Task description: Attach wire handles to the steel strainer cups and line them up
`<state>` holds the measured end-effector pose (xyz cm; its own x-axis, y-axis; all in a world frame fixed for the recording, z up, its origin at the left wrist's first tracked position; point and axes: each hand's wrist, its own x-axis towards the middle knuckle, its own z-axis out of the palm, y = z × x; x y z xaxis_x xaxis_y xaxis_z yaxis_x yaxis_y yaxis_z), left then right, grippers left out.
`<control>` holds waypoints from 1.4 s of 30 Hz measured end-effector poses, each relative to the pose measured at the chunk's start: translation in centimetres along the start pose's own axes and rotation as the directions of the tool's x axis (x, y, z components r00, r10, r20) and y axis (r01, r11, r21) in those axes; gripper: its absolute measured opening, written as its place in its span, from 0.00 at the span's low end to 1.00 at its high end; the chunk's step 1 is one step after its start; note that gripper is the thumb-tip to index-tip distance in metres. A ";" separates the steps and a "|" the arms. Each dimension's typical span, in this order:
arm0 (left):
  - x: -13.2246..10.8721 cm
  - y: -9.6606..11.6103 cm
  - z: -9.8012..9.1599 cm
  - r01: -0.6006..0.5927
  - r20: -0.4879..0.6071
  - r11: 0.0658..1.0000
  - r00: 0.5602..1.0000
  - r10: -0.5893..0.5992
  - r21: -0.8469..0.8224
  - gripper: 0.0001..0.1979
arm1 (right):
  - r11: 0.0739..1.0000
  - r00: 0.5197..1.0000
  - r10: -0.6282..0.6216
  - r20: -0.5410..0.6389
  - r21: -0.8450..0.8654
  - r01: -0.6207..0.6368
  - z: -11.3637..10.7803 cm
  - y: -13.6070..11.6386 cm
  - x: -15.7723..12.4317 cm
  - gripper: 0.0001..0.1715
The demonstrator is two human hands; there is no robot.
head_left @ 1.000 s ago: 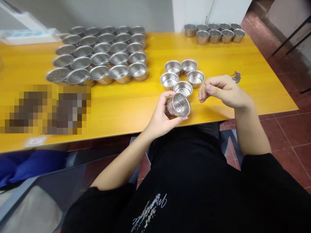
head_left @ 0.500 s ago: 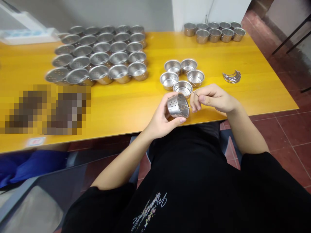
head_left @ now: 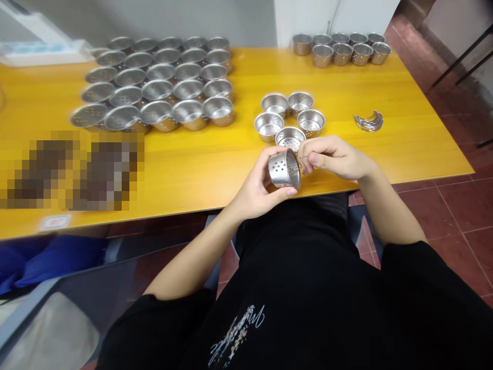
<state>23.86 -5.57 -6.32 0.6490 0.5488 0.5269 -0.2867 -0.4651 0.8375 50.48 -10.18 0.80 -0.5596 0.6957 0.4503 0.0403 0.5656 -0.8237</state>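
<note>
My left hand is wrapped round a perforated metal cup, tilted so its mouth faces right. Beside that mouth, my right hand pinches a thin wire handle. One end of the wire reaches the cup's rim; whether it sits in a hole I cannot tell. Just beyond the hands stand several more perforated cups in a ring, the closest being an upright cup. A small pile of curved wire handles lies to the right of them.
Rows of metal cups cover the table's left rear. A smaller group of cups stands at the back right. Two blurred-out items lie at the front left near a small card. A white power strip is at the far left.
My right hand has moved slightly left, bringing the wire closer to the cup's mouth. The cup has turned a little in my left hand.
</note>
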 end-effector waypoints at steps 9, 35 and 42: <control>0.1 0.2 0.3 0.016 -0.024 1.000 1.000 -0.016 0.007 0.42 | 1.000 1.000 0.003 -0.005 0.011 -0.002 0.2 -0.3 0.0 0.26; 0.0 0.4 0.1 0.121 0.025 0.992 0.992 -0.120 -0.037 0.42 | 0.986 0.991 0.088 0.104 -0.147 -0.072 0.4 -0.3 0.4 0.26; -0.3 0.1 -0.1 0.147 0.030 0.988 0.989 -0.145 -0.054 0.43 | 0.982 0.992 0.059 0.110 -0.185 -0.038 0.6 -0.5 0.7 0.24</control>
<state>23.59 -5.65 -6.39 0.7049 0.5891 0.3951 -0.2258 -0.3417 0.9123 49.54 -10.23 1.37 -0.6437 0.6750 0.3607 0.2135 0.6109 -0.7623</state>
